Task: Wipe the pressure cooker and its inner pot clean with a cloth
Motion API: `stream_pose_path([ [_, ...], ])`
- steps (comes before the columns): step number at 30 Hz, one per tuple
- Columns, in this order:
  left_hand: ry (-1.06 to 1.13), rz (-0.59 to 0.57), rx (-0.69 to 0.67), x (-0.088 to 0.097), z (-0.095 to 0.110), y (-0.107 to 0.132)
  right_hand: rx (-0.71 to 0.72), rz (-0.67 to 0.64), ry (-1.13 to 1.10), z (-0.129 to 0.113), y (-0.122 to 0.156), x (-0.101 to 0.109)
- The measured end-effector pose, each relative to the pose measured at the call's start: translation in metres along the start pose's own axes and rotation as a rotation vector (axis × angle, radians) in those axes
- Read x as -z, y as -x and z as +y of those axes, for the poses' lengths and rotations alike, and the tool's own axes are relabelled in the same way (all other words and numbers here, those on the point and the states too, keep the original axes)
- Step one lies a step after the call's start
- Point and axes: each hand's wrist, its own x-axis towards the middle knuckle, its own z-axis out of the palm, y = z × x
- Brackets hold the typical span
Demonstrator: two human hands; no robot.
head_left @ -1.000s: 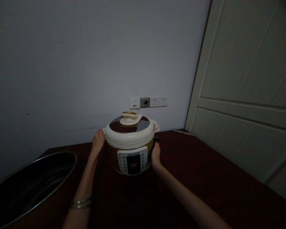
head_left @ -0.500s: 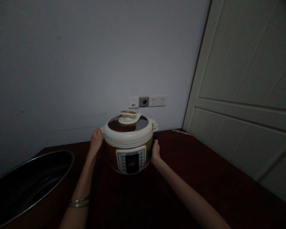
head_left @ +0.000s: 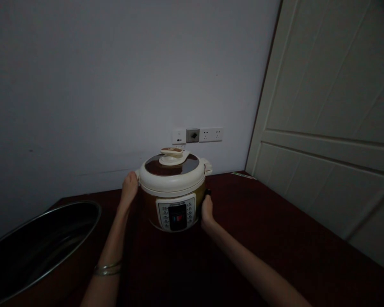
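Observation:
An electric pressure cooker (head_left: 173, 183) with a cream lid, brown glassy top and gold-brown body stands upright on the dark red tabletop (head_left: 185, 273). Its control panel (head_left: 177, 213) faces me, with a small display showing coloured marks. My left hand (head_left: 129, 187), fingers closed, grips the cream handle at the cooker's left side. Low on the right side, my right hand (head_left: 207, 211) is closed beside the body. A small black piece (head_left: 208, 192) pokes out above its thumb; its kind cannot be made out. The right fingertips are hidden behind the cooker.
At the lower left sits a large dark pan (head_left: 48, 238) with a shiny rim. Wall sockets (head_left: 205, 135) lie behind the cooker, one grey. A pale panelled door (head_left: 323, 140) borders the table on the right. A thin patterned strip (head_left: 243, 175) lies at the back edge.
My right hand has slid slightly down and left along the cooker's side, and the black piece has come down with it. The left hand and cooker look nearly unchanged.

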Motion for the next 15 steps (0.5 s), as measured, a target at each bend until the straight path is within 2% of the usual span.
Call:
stream_pose_path([
  [3,-0.007,0.015,0.011,0.000,0.001,0.001,-0.131,-0.002,-0.013,-0.020,-0.027,-0.002],
  [5,-0.007,0.013,0.015,0.000,0.001,0.001,-0.179,-0.004,-0.022,-0.025,-0.030,-0.001],
  [7,-0.011,0.007,0.014,0.000,0.001,0.001,-0.179,0.007,-0.038,-0.021,-0.019,0.002],
  [12,-0.034,0.037,0.011,-0.003,-0.002,-0.002,-0.152,0.026,-0.101,0.004,0.032,0.011],
  [15,-0.039,0.033,0.009,-0.003,-0.002,-0.003,-0.171,0.004,-0.163,0.010,0.059,0.013],
])
